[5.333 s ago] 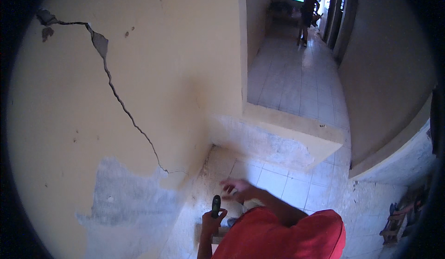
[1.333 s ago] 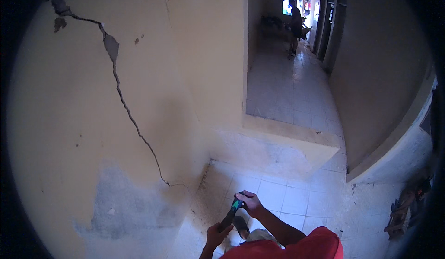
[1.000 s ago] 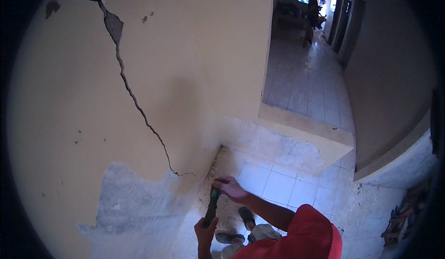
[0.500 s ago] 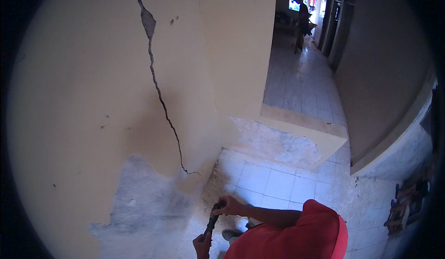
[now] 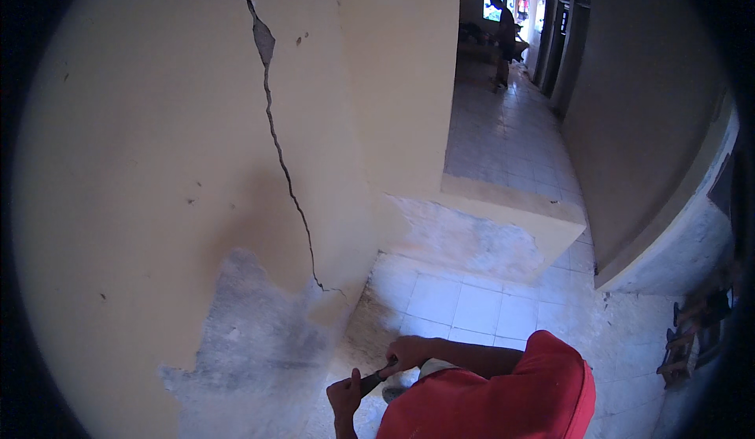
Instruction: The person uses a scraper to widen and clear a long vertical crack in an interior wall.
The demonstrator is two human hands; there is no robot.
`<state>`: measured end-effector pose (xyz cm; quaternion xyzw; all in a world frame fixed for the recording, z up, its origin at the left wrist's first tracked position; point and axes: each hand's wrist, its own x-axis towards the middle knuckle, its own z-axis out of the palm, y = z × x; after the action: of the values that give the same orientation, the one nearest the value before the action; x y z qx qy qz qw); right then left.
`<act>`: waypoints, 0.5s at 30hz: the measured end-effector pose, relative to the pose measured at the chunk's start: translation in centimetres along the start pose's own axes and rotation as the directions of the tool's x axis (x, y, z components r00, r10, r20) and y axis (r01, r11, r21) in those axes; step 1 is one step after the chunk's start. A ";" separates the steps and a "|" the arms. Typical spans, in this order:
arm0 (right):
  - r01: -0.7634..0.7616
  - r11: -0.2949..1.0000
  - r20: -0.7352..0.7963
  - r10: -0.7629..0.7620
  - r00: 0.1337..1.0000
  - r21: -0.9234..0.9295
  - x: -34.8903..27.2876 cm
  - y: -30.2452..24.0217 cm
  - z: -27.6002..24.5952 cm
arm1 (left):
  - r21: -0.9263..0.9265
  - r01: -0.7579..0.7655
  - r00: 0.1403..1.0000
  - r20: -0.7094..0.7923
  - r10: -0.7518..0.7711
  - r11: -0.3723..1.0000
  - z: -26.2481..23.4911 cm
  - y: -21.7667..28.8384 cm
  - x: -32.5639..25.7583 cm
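A dark, narrow tool with a flat-looking middle slants between my two hands at the lower centre; its exact kind cannot be made out. My left hand is closed round its lower left end, thumb pointing up. At the upper right end, my right hand is closed on it, with the forearm running to a red sleeve. Both hands are apart from the cream wall. A long dark crack runs down that wall, ending above a grey patch of bare plaster.
A low wall with peeling paint juts out ahead, beside white floor tiles. Beyond it, a person stands in a dim corridor. A wooden object lies at the far right near a curved-looking wall edge.
The tool has tilted from steep to flatter. My right hand has moved right and slightly down, and my left hand slightly up. The view has shifted a little.
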<state>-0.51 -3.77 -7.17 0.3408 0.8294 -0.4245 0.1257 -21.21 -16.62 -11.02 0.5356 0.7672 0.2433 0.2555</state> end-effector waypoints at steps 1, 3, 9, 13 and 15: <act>0.039 0.998 0.057 -0.036 0.998 -0.051 0.1 -1.3 -0.2 | -0.004 0.064 0.998 -0.008 -0.065 0.998 -0.1 0.1 -0.1; 0.133 0.991 -0.045 -0.133 0.990 -0.013 -0.9 -2.5 -1.0 | 0.002 0.119 0.993 -0.005 -0.119 0.993 -0.4 0.1 0.3; 0.272 0.962 -0.213 -0.261 0.942 0.023 0.5 -0.2 0.2 | 0.002 -0.118 0.990 -0.076 0.117 0.993 -1.4 0.3 1.3; 0.230 0.973 -0.112 -0.225 0.968 0.034 1.9 1.3 -0.1 | -0.009 -0.086 0.996 0.011 0.086 0.996 -1.9 0.9 2.3; 0.096 0.956 0.077 -0.121 0.990 0.276 2.6 1.2 -1.3 | -0.038 -0.010 0.999 0.048 0.012 0.999 -0.9 0.1 3.5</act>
<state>-1.49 -1.09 -8.45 0.2885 0.7740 -0.5559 0.0930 -22.75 -13.41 -10.79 0.5406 0.7533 0.2461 0.2824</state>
